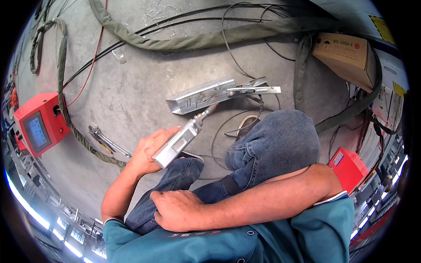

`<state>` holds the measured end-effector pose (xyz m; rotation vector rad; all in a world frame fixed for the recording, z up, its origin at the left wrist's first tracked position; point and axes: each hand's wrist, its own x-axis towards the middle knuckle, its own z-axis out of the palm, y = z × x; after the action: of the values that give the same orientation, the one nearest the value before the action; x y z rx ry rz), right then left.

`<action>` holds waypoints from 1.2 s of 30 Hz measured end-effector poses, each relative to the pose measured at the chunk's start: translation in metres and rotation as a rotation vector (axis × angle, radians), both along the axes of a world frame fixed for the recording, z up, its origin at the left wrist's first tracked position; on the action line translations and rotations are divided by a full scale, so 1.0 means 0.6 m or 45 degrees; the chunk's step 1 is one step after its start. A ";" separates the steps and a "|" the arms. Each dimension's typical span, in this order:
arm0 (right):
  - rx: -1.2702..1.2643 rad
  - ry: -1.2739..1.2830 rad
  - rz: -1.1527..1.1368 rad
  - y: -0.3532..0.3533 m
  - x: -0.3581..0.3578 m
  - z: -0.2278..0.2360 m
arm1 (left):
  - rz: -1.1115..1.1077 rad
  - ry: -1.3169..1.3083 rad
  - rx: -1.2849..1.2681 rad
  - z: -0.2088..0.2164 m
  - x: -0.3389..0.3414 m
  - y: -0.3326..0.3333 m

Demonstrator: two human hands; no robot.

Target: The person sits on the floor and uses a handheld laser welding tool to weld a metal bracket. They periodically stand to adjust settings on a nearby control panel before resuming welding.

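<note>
My left hand (148, 148) is closed round a silver handheld welding torch (177, 144). Its copper-coloured nozzle points up and right, by the near edge of a metal channel (201, 95); whether it touches, I cannot tell. The channel lies on the floor with several dark marks on its inner face. A locking clamp (256, 90) grips its right end. Against my lap rests my right hand (177, 211), curled into a fist with its palm hidden and nothing showing from it. Locking pliers (107, 141) lie on the floor left of my left hand.
A red machine with a screen (38, 125) stands at the left. Thick green sleeved hose (210, 41) and black cables cross the floor beyond the channel. A cardboard box (344, 59) is at the far right, a red box (348, 168) nearer. My bent knee (280, 136) rises beside the channel.
</note>
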<state>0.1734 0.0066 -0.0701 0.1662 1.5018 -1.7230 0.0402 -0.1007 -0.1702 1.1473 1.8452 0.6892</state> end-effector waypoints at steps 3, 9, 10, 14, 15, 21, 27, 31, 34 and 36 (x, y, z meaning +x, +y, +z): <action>0.019 -0.012 0.002 0.000 -0.002 0.002 | -0.137 -0.088 0.016 -0.008 -0.004 -0.006; 0.021 -0.005 0.007 0.004 -0.002 0.002 | -0.042 0.135 -0.251 0.007 0.024 0.001; 0.022 0.002 0.004 0.004 -0.001 0.001 | -0.046 0.135 -0.241 0.007 0.025 0.002; 0.032 -0.001 -0.002 -0.004 0.001 0.003 | -0.099 0.000 -0.075 -0.003 0.019 0.001; 0.033 -0.010 -0.004 -0.003 0.001 0.003 | -0.064 0.065 -0.182 0.008 0.021 0.011; 0.046 0.033 0.006 -0.002 0.002 0.004 | -0.061 0.012 -0.187 0.016 0.019 0.010; 0.032 0.026 -0.011 0.002 0.007 0.006 | -0.014 0.052 -0.080 0.019 0.003 0.016; 0.002 0.018 -0.010 0.004 0.004 0.004 | -0.018 0.123 -0.064 0.019 0.013 0.019; 0.001 0.013 -0.004 0.006 0.005 0.005 | 0.007 0.120 -0.115 0.013 0.011 0.023; 0.007 0.027 -0.017 0.005 0.006 0.006 | 0.025 0.122 -0.116 0.009 0.009 0.021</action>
<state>0.1767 0.0096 -0.0668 0.1616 1.5242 -1.7358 0.0457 -0.0878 -0.1647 1.1209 1.9499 0.5637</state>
